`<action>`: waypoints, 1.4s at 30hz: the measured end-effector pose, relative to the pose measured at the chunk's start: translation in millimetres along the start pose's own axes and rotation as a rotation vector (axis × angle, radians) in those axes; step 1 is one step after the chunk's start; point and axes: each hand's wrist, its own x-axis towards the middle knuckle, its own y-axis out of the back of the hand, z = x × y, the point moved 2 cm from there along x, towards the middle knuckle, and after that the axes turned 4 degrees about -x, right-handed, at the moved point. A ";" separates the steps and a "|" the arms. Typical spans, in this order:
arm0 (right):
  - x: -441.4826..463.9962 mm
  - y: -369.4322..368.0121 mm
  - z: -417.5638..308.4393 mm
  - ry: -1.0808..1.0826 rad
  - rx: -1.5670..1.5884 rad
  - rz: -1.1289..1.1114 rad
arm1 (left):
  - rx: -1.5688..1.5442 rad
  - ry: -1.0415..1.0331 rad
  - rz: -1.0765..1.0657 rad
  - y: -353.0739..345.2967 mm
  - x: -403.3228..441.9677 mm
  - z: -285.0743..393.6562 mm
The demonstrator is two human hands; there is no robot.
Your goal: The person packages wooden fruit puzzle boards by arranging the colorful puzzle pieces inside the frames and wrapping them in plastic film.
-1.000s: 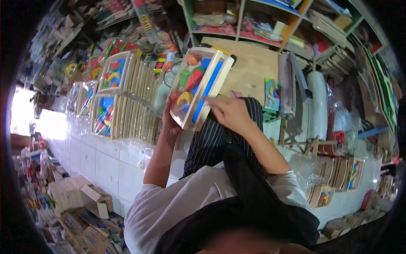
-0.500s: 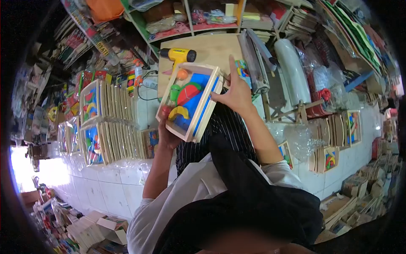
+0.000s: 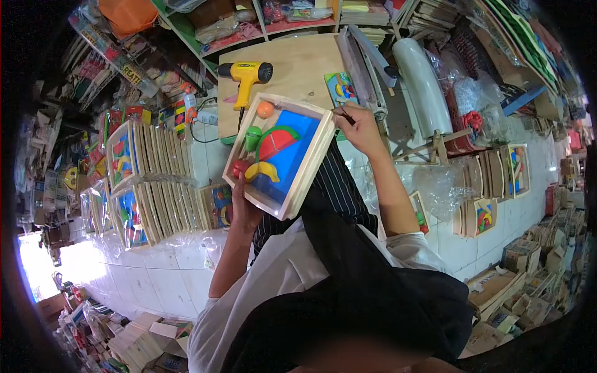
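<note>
A shallow wooden tray (image 3: 309, 163) with a blue bottom is held tilted over my lap. In it are a red-and-green watermelon slice (image 3: 278, 145), a yellow banana (image 3: 263, 171), a green fruit piece (image 3: 252, 138), an orange ball (image 3: 265, 110) and a red apple (image 3: 238, 168). My left hand (image 3: 247, 211) grips the tray's lower left edge, its thumb up by the apple. My right hand (image 3: 359, 129) is closed at the upper right corner, fingers bent against the frame; what the fingertips pinch there is partly hidden.
On the wooden table (image 3: 292, 62) lie a yellow heat gun (image 3: 247, 78) and a colourful picture piece (image 3: 341, 87). Stacks of wrapped trays (image 3: 165, 149) stand at left. At right are a sealing machine (image 3: 367, 74), a plastic film roll (image 3: 421, 87) and more trays (image 3: 484, 217).
The tray has turned so its blue inside faces me more, and its blue-striped side is out of view. My right hand's raised index finger has folded down onto the tray's corner.
</note>
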 end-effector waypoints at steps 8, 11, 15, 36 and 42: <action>-26.6 -37.1 20.0 -0.250 0.167 0.190 | -0.014 -0.039 0.053 19.9 -16.0 -30.9; -36.2 -39.7 27.9 -0.665 0.767 0.189 | -0.004 -0.080 0.085 14.6 -24.4 -38.2; -38.3 -27.3 33.3 -0.739 1.080 0.017 | -0.005 -0.094 0.115 48.1 -22.0 -56.0; -61.0 -5.1 -13.2 -0.667 0.750 0.192 | 1.844 -1.032 -0.783 -215.5 20.9 -9.1; -81.3 -2.4 20.5 -0.619 0.765 0.160 | 2.176 -0.706 -1.016 -221.6 38.3 -48.4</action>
